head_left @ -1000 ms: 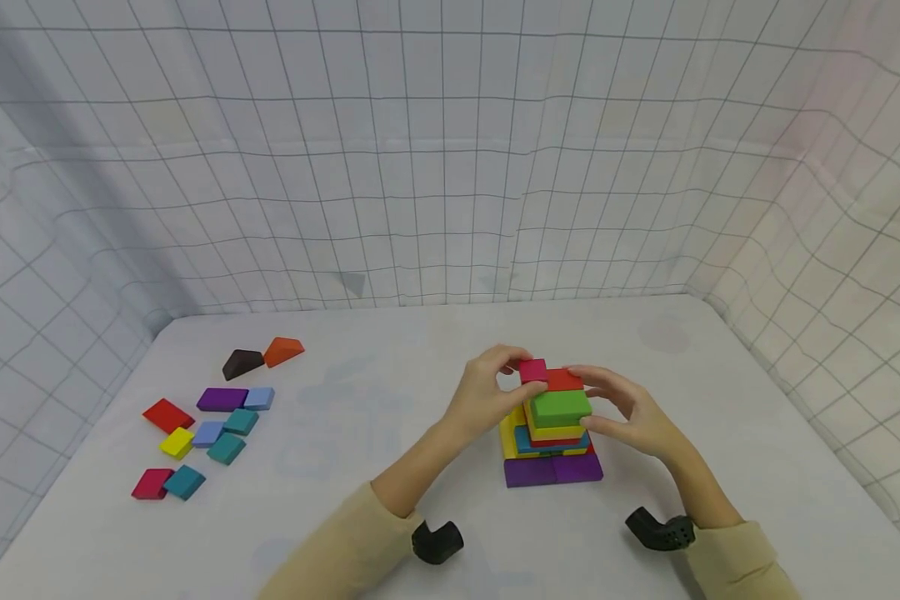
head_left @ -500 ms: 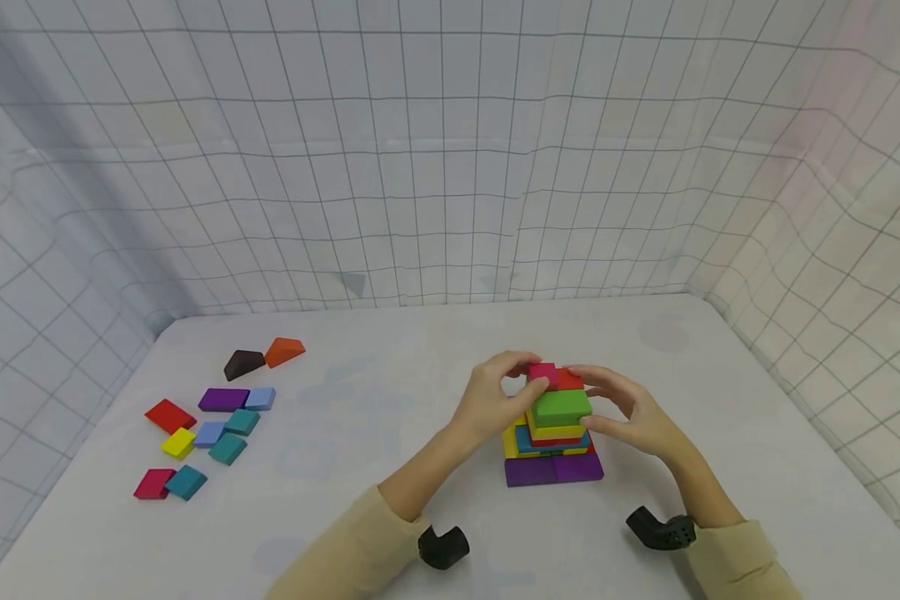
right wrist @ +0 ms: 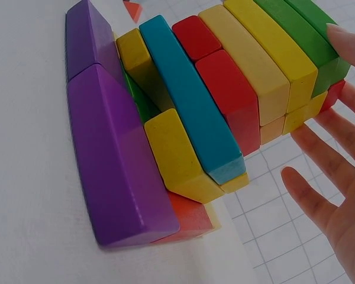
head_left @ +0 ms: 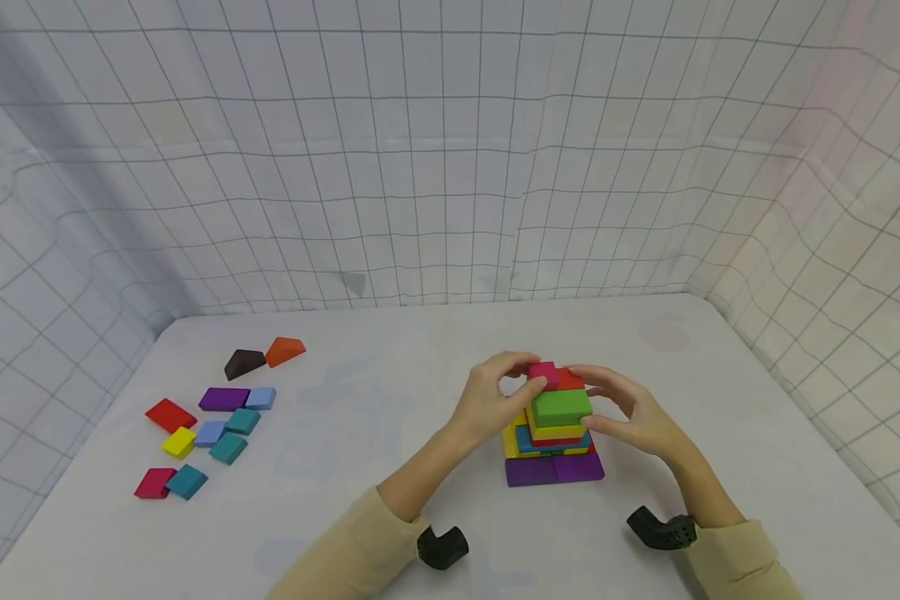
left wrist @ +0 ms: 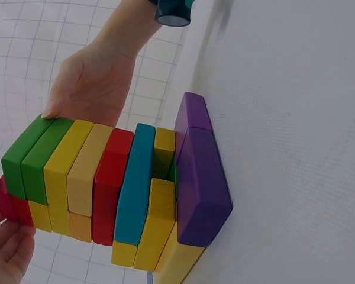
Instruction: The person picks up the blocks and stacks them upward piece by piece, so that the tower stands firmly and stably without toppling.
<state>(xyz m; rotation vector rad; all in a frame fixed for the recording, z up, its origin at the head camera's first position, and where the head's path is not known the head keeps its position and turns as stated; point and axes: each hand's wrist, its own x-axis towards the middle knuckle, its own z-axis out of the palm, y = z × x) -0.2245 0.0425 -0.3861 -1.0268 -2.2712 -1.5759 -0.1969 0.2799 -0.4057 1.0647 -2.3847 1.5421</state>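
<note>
A stack of coloured blocks (head_left: 559, 433) stands right of the middle of the table, with purple blocks (right wrist: 115, 165) at its base. My left hand (head_left: 487, 400) pinches a small pink block (head_left: 543, 374) between thumb and fingers at the top left, against a red block (head_left: 570, 380). On the right side my right hand (head_left: 633, 414) curves about the upper layers. Its thumb touches the green block (head_left: 561, 407) at the front, and its fingers reach the red block behind. Yellow, tan, red and blue layers show below the green ones in both wrist views.
Loose blocks lie on the left of the table: a black one (head_left: 244, 363), an orange one (head_left: 285, 351), a purple one (head_left: 223, 399), a yellow one (head_left: 179, 442) and several others. A gridded white curtain (head_left: 450, 167) surrounds the table's back and sides.
My left hand has moved slightly right and down with the pink block, bringing it over beside the red block at the top. The right hand has stayed in place.
</note>
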